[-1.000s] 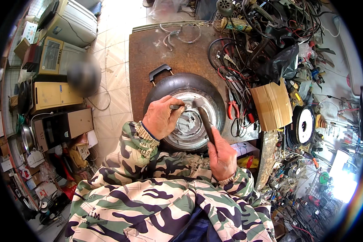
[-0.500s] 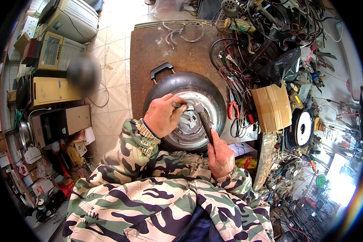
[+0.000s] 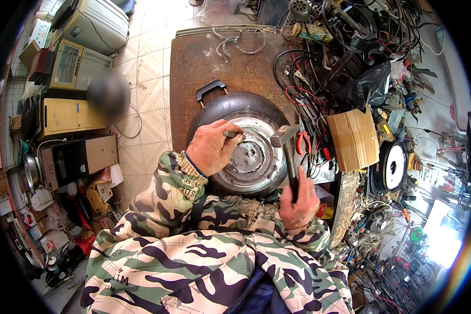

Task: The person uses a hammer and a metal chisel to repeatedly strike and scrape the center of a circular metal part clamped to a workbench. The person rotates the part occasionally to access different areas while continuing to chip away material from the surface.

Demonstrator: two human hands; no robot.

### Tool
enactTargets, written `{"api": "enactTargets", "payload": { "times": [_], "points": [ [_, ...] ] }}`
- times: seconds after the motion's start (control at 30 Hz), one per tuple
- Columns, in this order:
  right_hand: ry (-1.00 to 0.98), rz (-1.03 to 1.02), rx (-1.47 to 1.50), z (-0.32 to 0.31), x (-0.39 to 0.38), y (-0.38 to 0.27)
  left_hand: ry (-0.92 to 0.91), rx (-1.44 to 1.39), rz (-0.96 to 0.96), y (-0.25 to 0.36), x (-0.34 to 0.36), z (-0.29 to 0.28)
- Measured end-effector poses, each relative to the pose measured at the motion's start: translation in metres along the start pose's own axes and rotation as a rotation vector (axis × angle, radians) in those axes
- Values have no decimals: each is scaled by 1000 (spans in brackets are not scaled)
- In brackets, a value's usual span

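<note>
A round black pan point(image 3: 204, 118) with a side handle point(image 3: 210, 88) lies bottom up on the brown worktop, its silvery metal base point(image 3: 254, 165) uncovered. Over the left part of that base, my left hand point(image 3: 210, 147) grips a short metal rod point(image 3: 229, 134), perhaps a punch or chisel, near the base's inner ring. My right hand point(image 3: 298, 203) is wrapped round the dark handle of a hammer point(image 3: 283, 136). The hammer's head is held at the right rim of the pan, apart from the rod. The rod's lower end is mostly hidden by my fingers.
Red-handled pliers point(image 3: 302, 142) and a tangle of cables point(image 3: 303, 73) lie right of the pan. Beyond them stands a cardboard box point(image 3: 352, 140). Grey curved strips point(image 3: 238, 42) rest at the worktop's far edge point(image 3: 220, 32). Boxed appliances point(image 3: 68, 116) line the left.
The hammer has swung away to the right, from beside the rod to the pan's right rim, my right hand moving with it. My left hand and the rod have stayed nearly still.
</note>
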State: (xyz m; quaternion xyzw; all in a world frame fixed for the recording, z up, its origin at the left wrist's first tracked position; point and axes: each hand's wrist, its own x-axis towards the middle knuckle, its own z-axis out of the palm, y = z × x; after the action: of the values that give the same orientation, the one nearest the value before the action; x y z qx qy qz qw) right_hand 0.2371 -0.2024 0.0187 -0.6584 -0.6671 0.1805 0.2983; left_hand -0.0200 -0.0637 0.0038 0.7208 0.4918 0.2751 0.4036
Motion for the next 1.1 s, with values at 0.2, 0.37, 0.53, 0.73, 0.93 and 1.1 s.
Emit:
{"api": "enactTargets", "payload": {
  "times": [0.2,0.37,0.53,0.73,0.93,1.1],
  "points": [
    [120,-120,-137,-25,16,30,-30,-14,24,-1,7,2],
    [-15,38,-83,-17,16,30,-9,-21,21,-1,5,2],
    [-48,-105,-20,-7,7,30,-33,-48,-1,-5,6,2],
    [-193,94,124,-8,6,11,-59,-15,-22,1,8,-1],
    [-151,217,207,-4,3,12,-27,-9,5,-3,4,2],
    [-154,235,207,-1,-4,9,100,-35,18,10,-6,-4]
  ]
}}
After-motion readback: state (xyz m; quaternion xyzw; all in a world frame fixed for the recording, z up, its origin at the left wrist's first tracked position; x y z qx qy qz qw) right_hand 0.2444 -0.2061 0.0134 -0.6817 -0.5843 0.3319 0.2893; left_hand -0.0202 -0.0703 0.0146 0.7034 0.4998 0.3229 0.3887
